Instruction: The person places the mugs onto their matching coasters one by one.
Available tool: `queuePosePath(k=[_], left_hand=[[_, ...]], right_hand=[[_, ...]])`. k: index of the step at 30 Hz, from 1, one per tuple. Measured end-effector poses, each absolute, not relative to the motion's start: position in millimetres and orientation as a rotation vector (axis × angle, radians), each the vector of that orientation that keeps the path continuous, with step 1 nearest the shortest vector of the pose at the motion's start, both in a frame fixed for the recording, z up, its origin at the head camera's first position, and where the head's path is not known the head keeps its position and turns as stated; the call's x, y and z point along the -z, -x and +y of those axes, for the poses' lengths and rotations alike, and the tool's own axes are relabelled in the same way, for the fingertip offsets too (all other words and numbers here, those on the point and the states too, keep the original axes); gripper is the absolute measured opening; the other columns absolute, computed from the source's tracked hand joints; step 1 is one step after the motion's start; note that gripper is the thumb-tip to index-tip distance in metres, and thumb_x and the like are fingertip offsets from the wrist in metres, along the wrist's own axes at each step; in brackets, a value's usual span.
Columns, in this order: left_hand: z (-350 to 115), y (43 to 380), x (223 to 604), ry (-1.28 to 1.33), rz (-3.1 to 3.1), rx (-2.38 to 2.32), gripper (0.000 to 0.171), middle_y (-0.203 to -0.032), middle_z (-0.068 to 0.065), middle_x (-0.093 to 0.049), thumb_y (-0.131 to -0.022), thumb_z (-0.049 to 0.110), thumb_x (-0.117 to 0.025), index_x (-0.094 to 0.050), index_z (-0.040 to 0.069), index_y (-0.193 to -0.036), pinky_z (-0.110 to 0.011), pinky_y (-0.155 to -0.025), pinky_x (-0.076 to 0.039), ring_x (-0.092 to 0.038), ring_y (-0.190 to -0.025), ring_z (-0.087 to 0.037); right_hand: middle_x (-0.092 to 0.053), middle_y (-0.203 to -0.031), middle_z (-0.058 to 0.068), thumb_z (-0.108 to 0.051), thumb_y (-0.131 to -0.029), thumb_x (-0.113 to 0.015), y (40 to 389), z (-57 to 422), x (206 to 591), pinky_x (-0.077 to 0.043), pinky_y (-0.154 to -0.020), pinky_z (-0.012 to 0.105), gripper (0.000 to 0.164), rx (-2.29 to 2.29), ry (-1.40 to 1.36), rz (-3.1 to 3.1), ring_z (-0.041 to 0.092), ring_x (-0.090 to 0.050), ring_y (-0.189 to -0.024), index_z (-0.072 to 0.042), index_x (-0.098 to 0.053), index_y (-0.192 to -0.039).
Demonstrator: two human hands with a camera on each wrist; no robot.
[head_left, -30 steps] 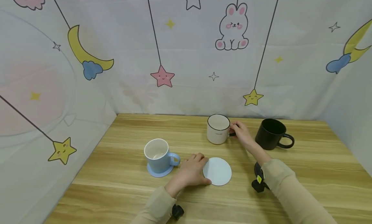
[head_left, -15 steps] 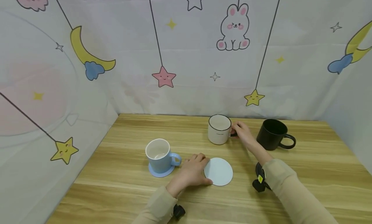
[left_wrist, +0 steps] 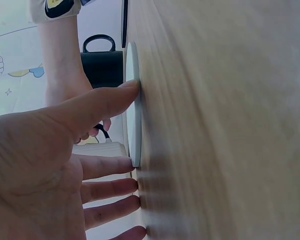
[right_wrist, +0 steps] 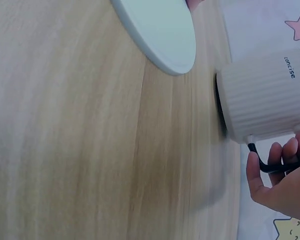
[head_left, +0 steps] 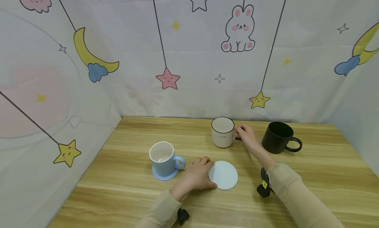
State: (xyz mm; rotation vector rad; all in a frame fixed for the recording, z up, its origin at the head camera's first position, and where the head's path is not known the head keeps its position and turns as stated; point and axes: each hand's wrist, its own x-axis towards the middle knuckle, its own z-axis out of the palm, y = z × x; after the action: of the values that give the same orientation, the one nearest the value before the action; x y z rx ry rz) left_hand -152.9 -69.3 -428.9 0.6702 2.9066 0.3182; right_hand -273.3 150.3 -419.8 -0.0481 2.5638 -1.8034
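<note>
A white coaster lies flat on the table. My left hand holds its left side by the rim, with thumb and index finger at the edge; in the left wrist view the other fingertips reach the wood. Farther back, my right hand grips the black handle of a cream mug with a dark rim. The mug is upright, its ribbed side marked "concise" in the right wrist view. Its base is close over the table.
A light blue mug stands on a blue coaster to the left. At the right is a black mug, close beyond my right forearm. A printed cloth hangs behind the wooden table.
The head view shifts slightly. Against the surroundings, the cream mug and my right hand move a little to the left. My left hand stays on the white coaster.
</note>
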Motion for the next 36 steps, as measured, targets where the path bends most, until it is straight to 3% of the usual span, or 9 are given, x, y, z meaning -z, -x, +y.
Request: queuePosePath(k=[16, 36], left_hand=[[-70.7, 152.4, 428.1, -0.670, 2.905, -0.320, 0.077, -0.127, -0.002, -0.053, -0.073, 0.051, -0.078, -0.053, 0.014, -0.135, -0.043, -0.092, -0.045, -0.050, -0.120, -0.020], [-69.6, 151.7, 427.0, -0.686, 2.911, -0.293, 0.077, -0.129, -0.001, -0.053, -0.073, 0.052, -0.078, -0.053, 0.014, -0.135, -0.042, -0.091, -0.046, -0.049, -0.120, -0.020]], right_hand=[[-0.043, -0.065, -0.002, -0.019, -0.097, -0.050, 264.8, 144.8, 414.4, -0.050, -0.068, 0.035, 0.025, 1.806, 0.080, 2.547, 0.015, -0.046, -0.067, -0.008, -0.045, -0.075], [-0.038, -0.064, 0.001, -0.015, -0.100, -0.042, 250.7, 134.9, 416.0, -0.040, -0.065, 0.034, 0.031, 2.018, 0.078, 2.435, 0.017, -0.044, -0.065, -0.005, -0.039, -0.071]])
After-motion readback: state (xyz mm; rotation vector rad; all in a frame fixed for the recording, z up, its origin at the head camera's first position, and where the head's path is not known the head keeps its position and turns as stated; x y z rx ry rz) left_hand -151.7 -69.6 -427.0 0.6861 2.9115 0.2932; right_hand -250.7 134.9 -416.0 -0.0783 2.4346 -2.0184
